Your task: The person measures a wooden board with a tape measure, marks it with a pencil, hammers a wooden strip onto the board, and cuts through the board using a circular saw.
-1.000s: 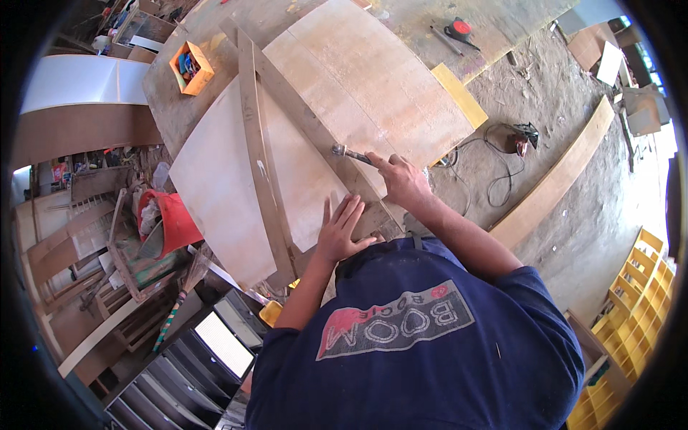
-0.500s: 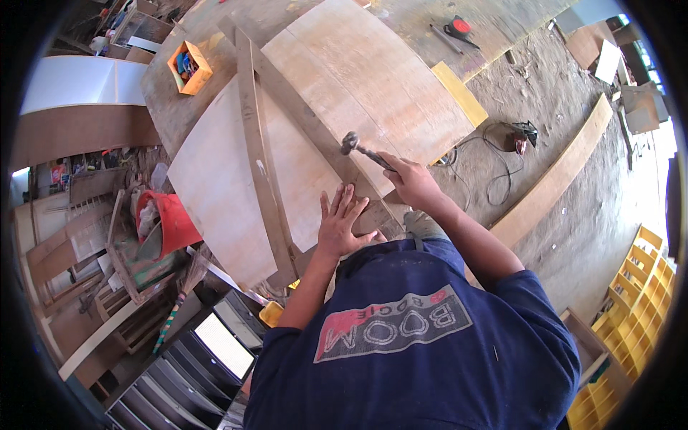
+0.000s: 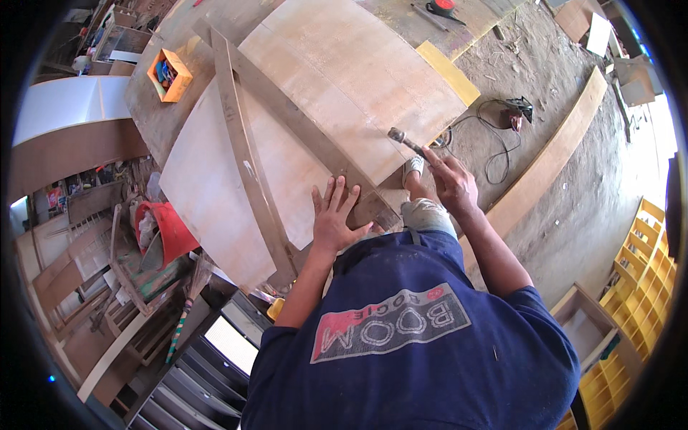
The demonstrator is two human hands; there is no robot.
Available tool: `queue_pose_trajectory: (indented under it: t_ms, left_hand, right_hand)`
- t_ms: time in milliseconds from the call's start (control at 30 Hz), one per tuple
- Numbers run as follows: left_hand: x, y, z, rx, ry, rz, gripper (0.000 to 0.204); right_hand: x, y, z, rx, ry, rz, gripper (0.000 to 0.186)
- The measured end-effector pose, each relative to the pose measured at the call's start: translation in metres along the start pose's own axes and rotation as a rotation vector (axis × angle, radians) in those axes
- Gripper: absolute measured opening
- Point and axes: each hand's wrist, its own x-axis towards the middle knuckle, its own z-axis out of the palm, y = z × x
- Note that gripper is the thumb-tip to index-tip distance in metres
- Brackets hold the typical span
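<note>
My right hand [image 3: 453, 179] is closed round the handle of a hammer [image 3: 405, 140], whose dark metal head is held up over the right edge of a pale plywood sheet [image 3: 337, 68]. Spread fingers of my left hand [image 3: 333, 215] lie on a brown wooden strip [image 3: 301, 122] that runs along that sheet's edge. A second strip [image 3: 247, 158] meets the first at the far end and slants away from it toward me. Under both strips, on the left, lies another pale sheet [image 3: 204, 183]. I cannot make out any nail.
An orange box [image 3: 185, 77] of small items stands at the table's far left. A red and black tape measure [image 3: 441, 7] lies at the far edge. On the floor at right are a corded power tool [image 3: 517, 115] and a long curved board [image 3: 548, 161]. A red bucket [image 3: 175, 233] stands left.
My right hand has moved the hammer right, away from the strip. The left hand stays spread on the strip. The whole view has shifted slightly.
</note>
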Motion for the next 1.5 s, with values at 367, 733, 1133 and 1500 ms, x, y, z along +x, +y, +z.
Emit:
queue_pose_trajectory:
  t_ms: [367, 733, 1133, 1500]
  left_hand:
    - [0.001, 0.0, 0.001, 0.026, 0.012, 0.026, 0.103]
    - [0.0, 0.001, 0.0, 0.031, -0.003, 0.009, 0.102]
    - [0.001, 0.001, 0.001, 0.005, 0.024, 0.016, 0.104]
    - [0.0, -0.001, 0.002, -0.01, 0.049, 0.027, 0.108]
  right_hand:
    - [-0.009, -0.022, 0.03, 0.05, -0.153, -0.068, 0.07]
    - [-0.012, -0.034, 0.03, 0.066, -0.177, -0.09, 0.066]
    - [0.0, -0.043, 0.037, 0.067, -0.3, -0.083, 0.063]
    - [0.006, -0.058, 0.027, 0.149, -0.249, -0.101, 0.055]
